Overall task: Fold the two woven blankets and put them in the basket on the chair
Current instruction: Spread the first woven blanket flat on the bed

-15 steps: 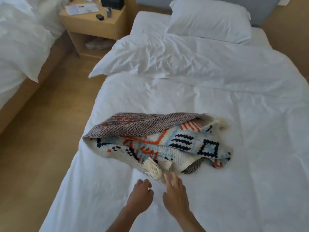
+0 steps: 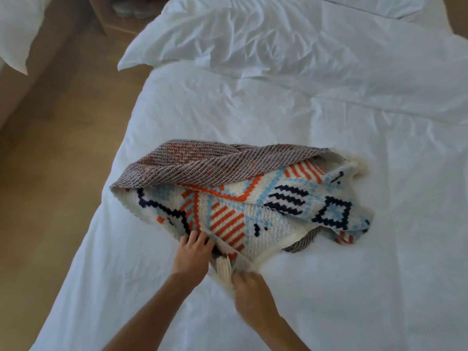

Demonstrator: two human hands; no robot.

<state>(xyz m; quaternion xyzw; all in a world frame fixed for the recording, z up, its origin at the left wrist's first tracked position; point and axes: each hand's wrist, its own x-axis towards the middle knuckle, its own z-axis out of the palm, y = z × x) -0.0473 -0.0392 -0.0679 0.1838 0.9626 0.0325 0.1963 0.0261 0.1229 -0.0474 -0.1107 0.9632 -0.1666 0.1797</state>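
The blanket point(image 2: 253, 198) lies in a loose heap on the bed point(image 2: 354, 249), close to its left edge and well down from the pushed-back duvet point(image 2: 278, 41). Its patterned face of orange, blue and navy shows in front; a brown-striped weave is turned over along the far side. I cannot tell whether that is the same blanket's back or the second blanket. Nothing is folded yet, and neither the basket nor the chair is in view.

Both hands are at the heap's near edge, probably to find a corner and pull the cloth out flat before the first fold. A cream tassel point(image 2: 224, 271) hangs between them and marks that corner.

The left hand point(image 2: 193, 253) reaches forward with its fingers point(image 2: 201, 238) fairly straight, the tips on the cloth at a fold. The thumb is hidden, so I cannot tell whether it pinches or only presses. The right hand point(image 2: 250, 292) is blurred; its fingers seem curled round the blanket's corner just beside the tassel, closed on it rather than spread.

Beyond the bed's left edge is the wooden floor point(image 2: 63, 173).
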